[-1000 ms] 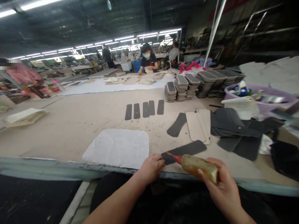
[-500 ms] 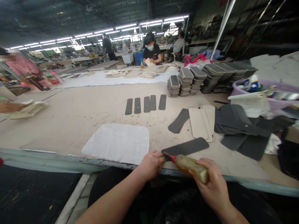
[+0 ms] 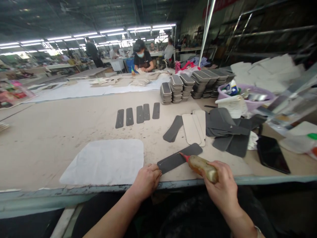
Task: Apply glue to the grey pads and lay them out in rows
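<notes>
A dark grey rounded strip (image 3: 173, 161) lies slanted on the table near the front edge. My left hand (image 3: 148, 178) is closed on its near left end, with the thumb hidden below. In my right hand (image 3: 221, 183) is a yellowish, cloudy squeeze bottle (image 3: 201, 168), held tilted with its red nozzle (image 3: 184, 156) down at the strip, past its middle. A thin pale line shows on the strip's left part. To the left of the strip lies a white sheet (image 3: 105, 162) with rounded corners.
Several small dark pieces (image 3: 140, 114) lie in a row further back. Stacked pieces (image 3: 176, 87) stand behind, beside a purple basin (image 3: 260, 102). Cream panels (image 3: 190, 129), dark panels (image 3: 226, 127) and a black phone (image 3: 272, 153) are at right. A masked person (image 3: 143, 59) sits across.
The nozzle has moved along the strip from its left end toward the right. My left hand stays at the strip's near end. The view has turned to the right.
</notes>
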`<state>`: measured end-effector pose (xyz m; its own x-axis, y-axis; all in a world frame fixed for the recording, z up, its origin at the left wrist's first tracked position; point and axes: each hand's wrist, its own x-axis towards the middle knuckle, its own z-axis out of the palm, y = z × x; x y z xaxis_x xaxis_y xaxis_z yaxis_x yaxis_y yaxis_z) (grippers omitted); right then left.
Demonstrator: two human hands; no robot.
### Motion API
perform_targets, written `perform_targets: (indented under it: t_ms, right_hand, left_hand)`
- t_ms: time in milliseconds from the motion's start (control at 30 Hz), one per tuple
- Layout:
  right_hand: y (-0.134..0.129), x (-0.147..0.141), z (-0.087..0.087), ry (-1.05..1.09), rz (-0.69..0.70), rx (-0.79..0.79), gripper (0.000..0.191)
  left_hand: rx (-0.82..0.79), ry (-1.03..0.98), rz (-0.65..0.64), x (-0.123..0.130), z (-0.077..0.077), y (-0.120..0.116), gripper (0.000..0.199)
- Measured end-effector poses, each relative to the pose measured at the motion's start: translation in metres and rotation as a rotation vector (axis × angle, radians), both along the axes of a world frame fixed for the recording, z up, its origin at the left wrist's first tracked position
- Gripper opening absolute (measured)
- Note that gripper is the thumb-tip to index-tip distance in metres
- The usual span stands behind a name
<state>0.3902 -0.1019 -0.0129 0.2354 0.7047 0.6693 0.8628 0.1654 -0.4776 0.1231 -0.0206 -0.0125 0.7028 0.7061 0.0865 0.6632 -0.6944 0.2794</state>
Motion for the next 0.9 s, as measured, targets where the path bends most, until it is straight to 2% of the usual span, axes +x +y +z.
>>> perform_targets:
  t_ms: [300, 433, 567, 900]
  right_hand:
    - [0.003, 0.026, -0.001, -0.047, -0.233, -0.02, 0.029]
    - [0.003, 0.026, 0.001, -0.06, -0.272, -0.026, 0.028]
    - [0.004, 0.015, 0.003, -0.021, -0.195, -0.016, 0.027]
    - [-0.006, -0.037, 0.001, 0.096, 0.184, -0.091, 0.025]
  left_hand:
    - [-0.009, 0.017, -0.002, 0.001, 0.004, 0.001, 0.026]
    - [-0.005, 0.015, 0.001, 0.002, 0.004, 0.001, 0.027]
    - [0.006, 0.025, 0.003, 0.002, 0.002, 0.0, 0.027]
    - [0.011, 0.091, -0.01, 0.001, 0.006, -0.001, 0.024]
